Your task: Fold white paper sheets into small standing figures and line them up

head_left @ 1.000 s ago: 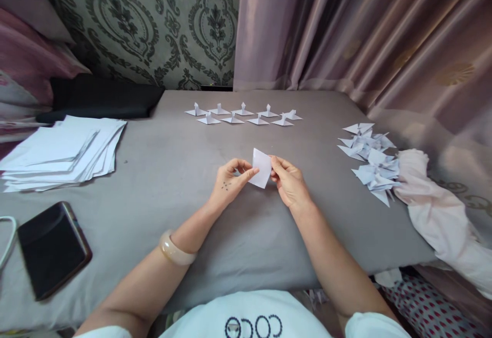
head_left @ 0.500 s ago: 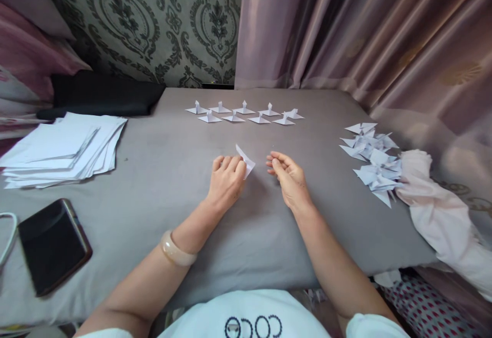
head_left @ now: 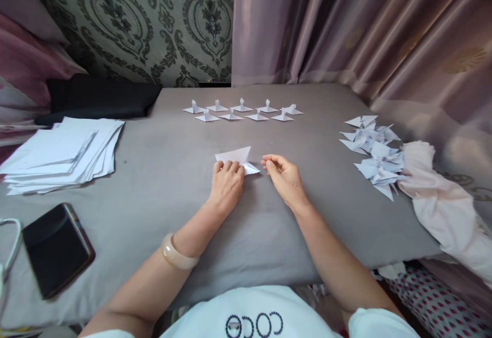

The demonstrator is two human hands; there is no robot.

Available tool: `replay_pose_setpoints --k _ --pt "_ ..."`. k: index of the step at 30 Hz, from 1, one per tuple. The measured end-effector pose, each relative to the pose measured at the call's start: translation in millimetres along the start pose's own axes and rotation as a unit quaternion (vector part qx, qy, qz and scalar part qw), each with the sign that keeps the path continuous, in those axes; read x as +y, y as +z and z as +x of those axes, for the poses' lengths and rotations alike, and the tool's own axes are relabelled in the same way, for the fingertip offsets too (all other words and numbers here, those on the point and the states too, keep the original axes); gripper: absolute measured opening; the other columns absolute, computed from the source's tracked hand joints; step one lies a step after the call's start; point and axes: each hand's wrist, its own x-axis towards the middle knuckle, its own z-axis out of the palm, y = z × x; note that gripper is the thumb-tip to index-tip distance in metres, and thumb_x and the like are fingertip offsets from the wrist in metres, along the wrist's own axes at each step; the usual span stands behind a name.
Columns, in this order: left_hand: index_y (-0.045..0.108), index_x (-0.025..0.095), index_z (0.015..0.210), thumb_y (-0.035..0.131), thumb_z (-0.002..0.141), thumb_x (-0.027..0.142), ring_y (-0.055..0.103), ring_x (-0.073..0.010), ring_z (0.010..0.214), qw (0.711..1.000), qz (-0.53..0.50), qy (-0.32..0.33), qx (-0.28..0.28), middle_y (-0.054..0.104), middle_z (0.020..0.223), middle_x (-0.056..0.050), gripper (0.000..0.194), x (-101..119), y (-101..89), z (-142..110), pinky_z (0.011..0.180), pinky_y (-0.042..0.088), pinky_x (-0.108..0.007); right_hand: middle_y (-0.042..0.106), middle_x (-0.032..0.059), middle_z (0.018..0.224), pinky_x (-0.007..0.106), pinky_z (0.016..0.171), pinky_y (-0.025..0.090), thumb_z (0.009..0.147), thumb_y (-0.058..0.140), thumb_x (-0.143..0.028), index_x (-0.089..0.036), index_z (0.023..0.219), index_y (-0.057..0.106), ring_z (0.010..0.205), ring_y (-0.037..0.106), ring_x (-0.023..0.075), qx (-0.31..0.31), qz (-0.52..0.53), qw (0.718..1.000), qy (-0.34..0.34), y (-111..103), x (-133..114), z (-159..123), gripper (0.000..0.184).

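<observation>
Soft, even daylight, fairly bright, no glare. Light seems to come thru the curtain (head_left: pixel 346 25), glowing warm at its right side. Faint shadows only. Wide-angle warp: edges left & right of curtain bend outward. Focus sharp mid-frame, slightly soft toward corners.

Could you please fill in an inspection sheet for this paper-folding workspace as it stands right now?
Surface: grey cloth-covered table, flat.
Job's things: small folded white paper lying on the cloth; row of folded paper figures at the back; heap of folded pieces to the right; stack of white sheets to the left.
Clutter: black phone near left; pale cloth bundle at the right edge.
Grippers: left hand presses on the folded paper; right hand beside it, fingers curled, holding nothing.
Cables: white cord at the left edge.
Surroundings: patterned wall, mauve curtains.
</observation>
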Motion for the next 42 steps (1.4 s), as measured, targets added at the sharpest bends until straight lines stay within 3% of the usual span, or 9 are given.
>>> replay_pose_setpoints --k 3,6,9,12,18,24,31,35,42 --pt "0.063 0.016 0.090 0.046 0.090 0.013 0.056 -0.0279 0.085 1.000 0.012 0.009 -0.005 0.065 0.088 -0.012 0.017 3 0.1 -1 0.078 0.036 -0.041 0.070 0.0061 0.094 0.032 0.078 0.050 0.088 0.051 -0.029 -0.021 0.096 0.070 0.083 0.065 0.0167 -0.036 -0.116 0.988 -0.091 2 3 -5 0.022" --pt "0.063 0.016 0.099 0.046 0.092 0.017 0.056 -0.0272 0.087 1.000 0.018 0.022 -0.008 0.065 0.096 -0.012 0.018 2 1.3 -1 0.076 0.036 -0.040 0.065 0.0062 0.093 0.032 0.082 0.048 0.089 0.047 -0.020 -0.024 0.103 0.072 0.088 0.060 0.0180 -0.075 -0.260 0.948 -0.166 5 4 -11 0.029" --pt "0.063 0.014 0.101 0.044 0.095 0.022 0.055 -0.0279 0.095 0.999 0.001 0.029 -0.021 0.063 0.103 -0.012 0.022 1 1.9 0 0.079 0.039 -0.040 0.061 0.0080 0.094 0.034 0.088 0.046 0.089 0.043 -0.013 -0.025 0.114 0.070 0.094 0.057 0.0205 -0.096 -0.368 0.907 -0.182 5 7 -12 0.038" --pt "0.064 0.011 0.098 0.044 0.097 0.029 0.054 -0.0272 0.096 0.999 -0.019 0.030 -0.042 0.061 0.104 -0.014 0.027 -1 1.2 2 0.083 0.043 -0.039 0.060 0.0100 0.098 0.034 0.088 0.046 0.090 0.039 -0.011 -0.021 0.123 0.065 0.096 0.056 0.0213 -0.111 -0.421 0.886 -0.162 4 9 -9 0.043" --pt "0.065 0.012 0.093 0.042 0.099 0.030 0.055 -0.0218 0.087 0.997 -0.032 0.028 -0.066 0.061 0.095 -0.011 0.030 -5 -2.7 4 0.077 0.048 -0.032 0.062 0.0101 0.102 0.032 0.090 0.045 0.091 0.039 -0.013 -0.018 0.122 0.064 0.099 0.058 0.0208 -0.105 -0.416 0.891 -0.148 3 12 -5 0.040" --pt "0.063 0.012 0.101 0.044 0.091 0.006 0.057 -0.0233 0.097 0.992 -0.042 0.033 -0.118 0.063 0.106 -0.011 0.023 -8 -8.1 1 0.082 0.052 -0.034 0.063 0.0080 0.102 0.031 0.086 0.046 0.093 0.043 -0.017 -0.019 0.119 0.064 0.097 0.060 0.0201 -0.099 -0.410 0.896 -0.138 2 11 -6 0.034" --pt "0.062 0.013 0.102 0.047 0.092 0.015 0.057 -0.0268 0.110 0.995 -0.091 0.001 -0.026 0.056 0.130 -0.016 0.018 -9 -1.2 -1 0.087 0.053 -0.038 0.063 0.0071 0.101 0.030 0.080 0.046 0.092 0.045 -0.019 -0.021 0.118 0.063 0.092 0.061 0.0200 -0.102 -0.430 0.886 -0.139 5 8 -9 0.032" --pt "0.060 0.014 0.110 0.052 0.094 0.029 0.059 -0.0255 0.102 0.993 -0.113 -0.015 0.008 0.062 0.119 -0.013 0.023 -10 3.1 2 0.087 0.051 -0.037 0.063 0.0072 0.100 0.031 0.079 0.046 0.093 0.046 -0.020 -0.020 0.117 0.064 0.092 0.061 0.0207 -0.094 -0.430 0.887 -0.138 5 11 -8 0.030" --pt "0.066 0.017 0.085 0.047 0.097 0.026 0.055 -0.0199 0.086 0.989 -0.144 -0.023 0.027 0.064 0.094 -0.008 0.024 -10 4.1 4 0.075 0.048 -0.030 0.064 0.0035 0.095 0.027 0.069 0.044 0.094 0.050 -0.025 -0.024 0.105 0.067 0.079 0.061 0.0156 -0.062 -0.391 0.909 -0.131 4 15 -6 0.021"
